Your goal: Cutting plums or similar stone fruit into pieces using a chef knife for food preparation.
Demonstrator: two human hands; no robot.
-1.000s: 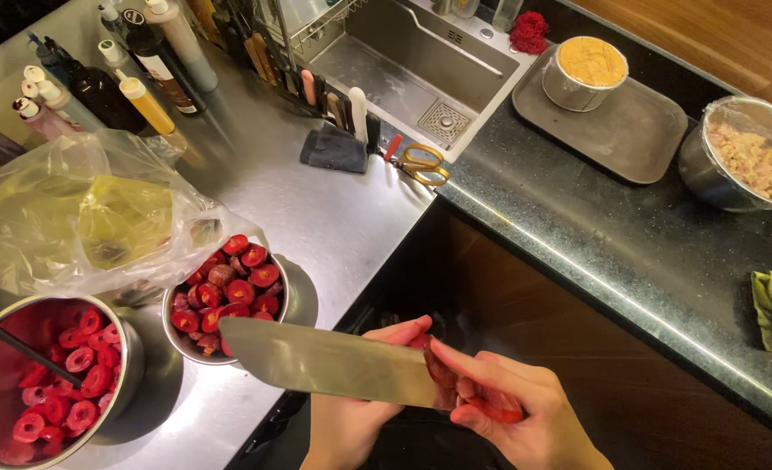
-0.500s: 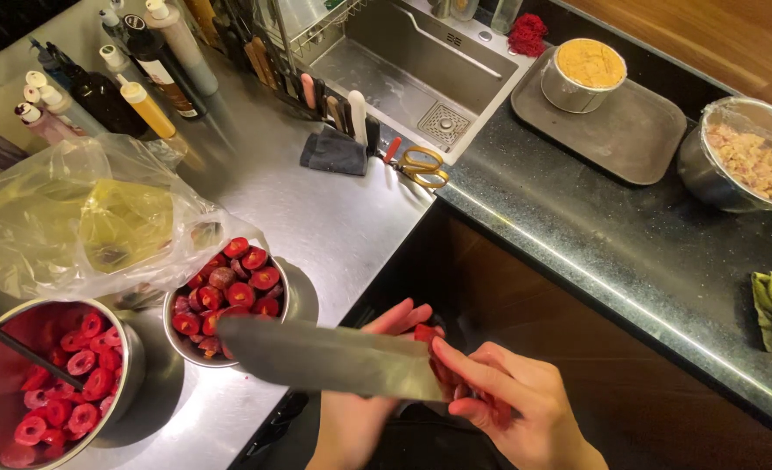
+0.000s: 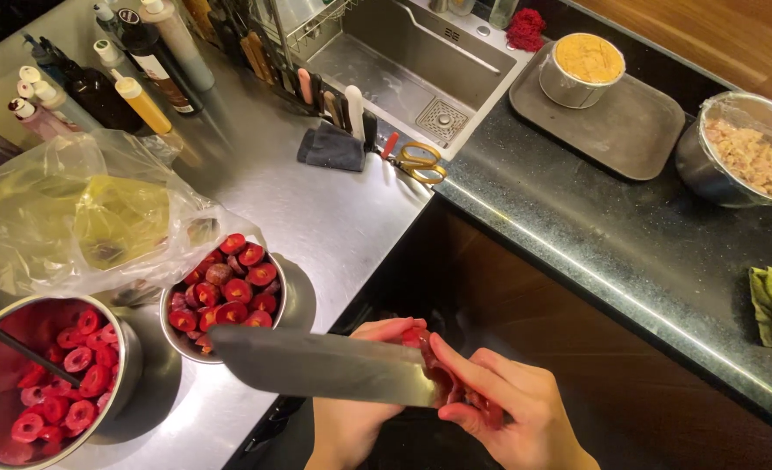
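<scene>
— Two hands at the bottom edge: what are they doing?
— The right hand point(image 3: 508, 405) is closed round the grip of a broad knife point(image 3: 325, 367), blade pointing left. The left hand point(image 3: 377, 383) pinches a small red fruit point(image 3: 416, 338) against the blade.
— And beyond?
— Just left, a steel bowl of halved red fruit point(image 3: 225, 292), a larger bowl point(image 3: 46, 383) beside it, then a plastic bag point(image 3: 72, 218).
— Farthest?
— Yellow-handled scissors point(image 3: 421, 161) by the sink point(image 3: 403, 61).
</scene>
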